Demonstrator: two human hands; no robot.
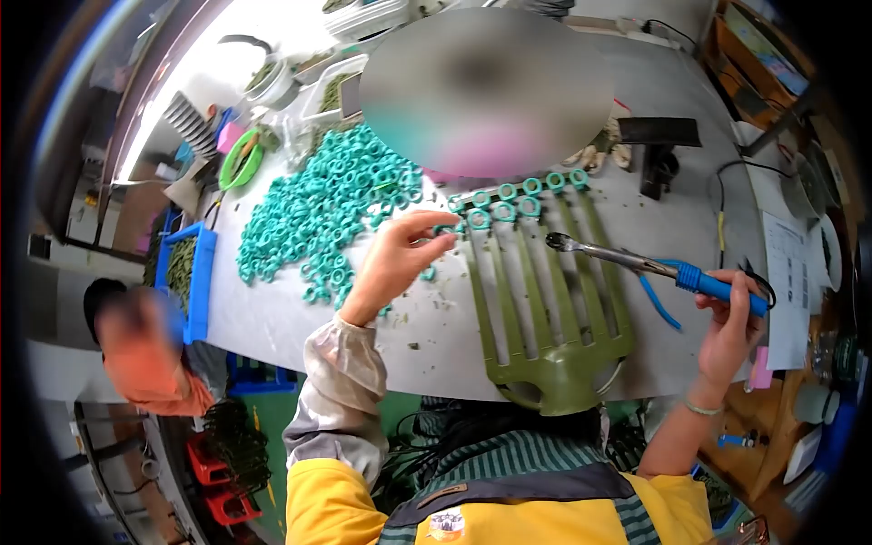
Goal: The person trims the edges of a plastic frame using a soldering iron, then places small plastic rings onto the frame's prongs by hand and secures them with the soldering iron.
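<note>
My left hand (395,259) is closed, thumb and fingertips pinching a small teal ring at the left end of a double row of teal rings (506,193). That row lies along the upper ends of the prongs of an olive-green, fork-like plastic part (549,359), which rests on the table with its broad end towards me. My right hand (729,327) grips the blue handle of a tool with a metal shaft (636,259) and a dark, rounded tip. The tip hovers over or near the prongs; contact cannot be told. A large heap of teal rings (318,209) spreads left of my left hand.
A black stand (658,154) and a blue curved strip (660,304) are at the right. Beyond the heap are a green bowl (241,160) and white tubs (338,86). A blue crate (201,282) and a person in orange (150,359) are at the left.
</note>
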